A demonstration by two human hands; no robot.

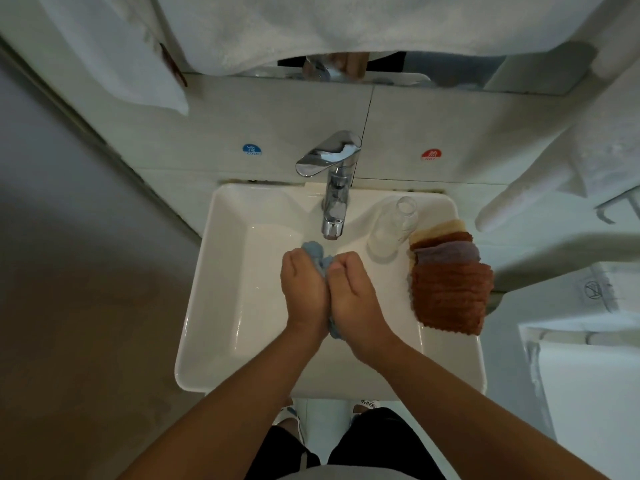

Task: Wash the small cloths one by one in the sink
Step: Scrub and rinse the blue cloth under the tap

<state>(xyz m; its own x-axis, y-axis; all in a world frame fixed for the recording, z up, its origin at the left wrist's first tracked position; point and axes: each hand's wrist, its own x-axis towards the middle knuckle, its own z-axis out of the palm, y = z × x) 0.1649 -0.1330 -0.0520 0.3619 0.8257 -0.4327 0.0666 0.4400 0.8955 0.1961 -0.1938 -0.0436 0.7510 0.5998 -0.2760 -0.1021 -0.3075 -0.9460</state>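
Observation:
A small blue cloth [316,253] is bunched between my two hands over the white sink [221,265], just below the chrome tap [331,188]. My left hand [304,292] grips it from the left and my right hand [349,296] grips it from the right, knuckles pressed together. A bit of the cloth pokes out above my fingers and another bit below my wrists. A stack of small cloths [450,275], brown, purple and beige, lies on the sink's right rim.
A clear plastic bottle [394,226] stands on the rim between the tap and the cloth stack. White towels [242,29] hang above the tiled wall. Cold and hot stickers flank the tap. A white fixture [581,375] stands at the right.

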